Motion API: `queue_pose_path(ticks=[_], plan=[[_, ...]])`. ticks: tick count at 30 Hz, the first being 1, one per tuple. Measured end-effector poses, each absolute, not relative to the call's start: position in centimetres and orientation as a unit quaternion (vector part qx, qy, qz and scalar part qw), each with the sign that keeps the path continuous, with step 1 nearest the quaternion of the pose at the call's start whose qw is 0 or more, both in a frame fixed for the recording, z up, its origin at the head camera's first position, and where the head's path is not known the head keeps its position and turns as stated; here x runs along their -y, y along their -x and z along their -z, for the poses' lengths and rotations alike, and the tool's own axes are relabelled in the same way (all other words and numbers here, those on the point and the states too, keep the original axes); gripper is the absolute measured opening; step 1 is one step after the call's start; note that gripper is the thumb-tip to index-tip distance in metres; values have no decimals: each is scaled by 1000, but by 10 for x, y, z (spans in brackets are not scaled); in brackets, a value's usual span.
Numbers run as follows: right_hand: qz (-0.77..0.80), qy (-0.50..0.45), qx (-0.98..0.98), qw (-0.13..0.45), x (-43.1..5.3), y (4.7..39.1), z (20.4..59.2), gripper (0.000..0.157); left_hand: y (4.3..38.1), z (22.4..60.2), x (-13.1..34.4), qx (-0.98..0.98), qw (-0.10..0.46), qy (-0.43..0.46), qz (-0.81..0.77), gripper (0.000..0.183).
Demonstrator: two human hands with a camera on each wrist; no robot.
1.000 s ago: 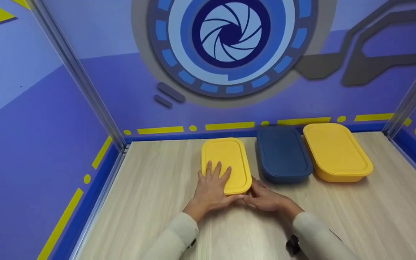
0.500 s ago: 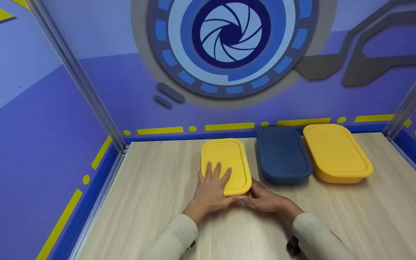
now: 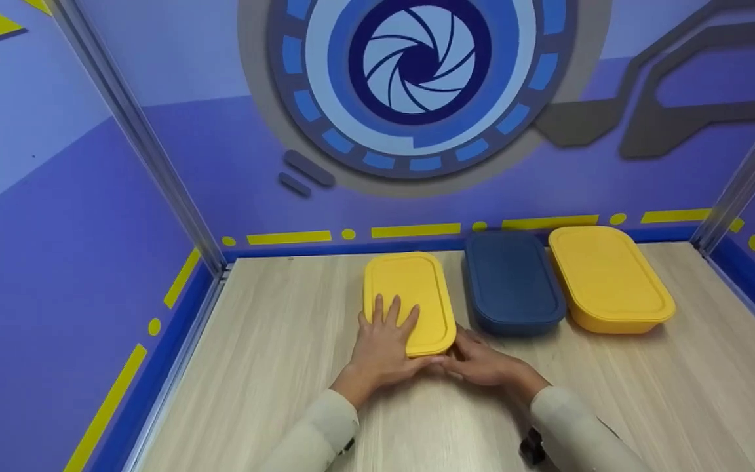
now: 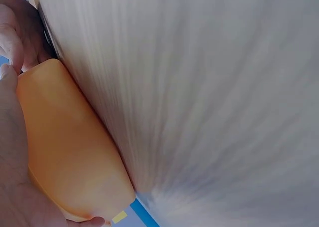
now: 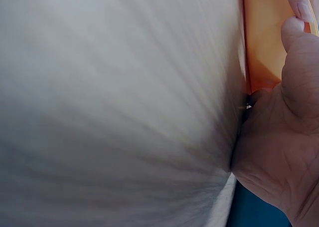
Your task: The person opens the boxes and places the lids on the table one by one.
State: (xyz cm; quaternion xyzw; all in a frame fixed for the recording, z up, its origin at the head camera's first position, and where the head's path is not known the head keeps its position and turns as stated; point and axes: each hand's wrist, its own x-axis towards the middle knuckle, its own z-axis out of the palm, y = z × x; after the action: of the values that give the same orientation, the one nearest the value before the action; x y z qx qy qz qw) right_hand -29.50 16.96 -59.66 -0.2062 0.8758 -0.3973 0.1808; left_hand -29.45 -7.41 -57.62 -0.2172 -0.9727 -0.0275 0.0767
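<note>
A yellow lidded lunch box (image 3: 410,282) stands on the table, left of two others. My left hand (image 3: 381,344) rests on its lid with fingers spread, and the thumb reaches along the near edge. Around the box's near right corner, my right hand (image 3: 482,360) grips low, with its thumb at the near side and its fingers mostly hidden along the right side. The two thumb tips meet at the near edge. In the left wrist view, the box's side (image 4: 75,142) shows between the left hand and the tabletop. The right wrist view shows the right palm (image 5: 279,137) beside the box's wall.
A dark blue lidded box (image 3: 515,282) stands to the right, with a larger yellow lidded box (image 3: 613,278) close beside it. Both are near the back wall (image 3: 351,203). Printed panels and metal corner posts enclose the wood-grain table (image 3: 272,354).
</note>
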Motion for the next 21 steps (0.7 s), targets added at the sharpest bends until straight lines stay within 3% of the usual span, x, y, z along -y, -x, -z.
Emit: queue_pose_path(ticks=[21], plan=[[405, 192, -873, 194, -170, 296, 596, 101, 294, 577, 75, 973, 77, 215, 27, 108]])
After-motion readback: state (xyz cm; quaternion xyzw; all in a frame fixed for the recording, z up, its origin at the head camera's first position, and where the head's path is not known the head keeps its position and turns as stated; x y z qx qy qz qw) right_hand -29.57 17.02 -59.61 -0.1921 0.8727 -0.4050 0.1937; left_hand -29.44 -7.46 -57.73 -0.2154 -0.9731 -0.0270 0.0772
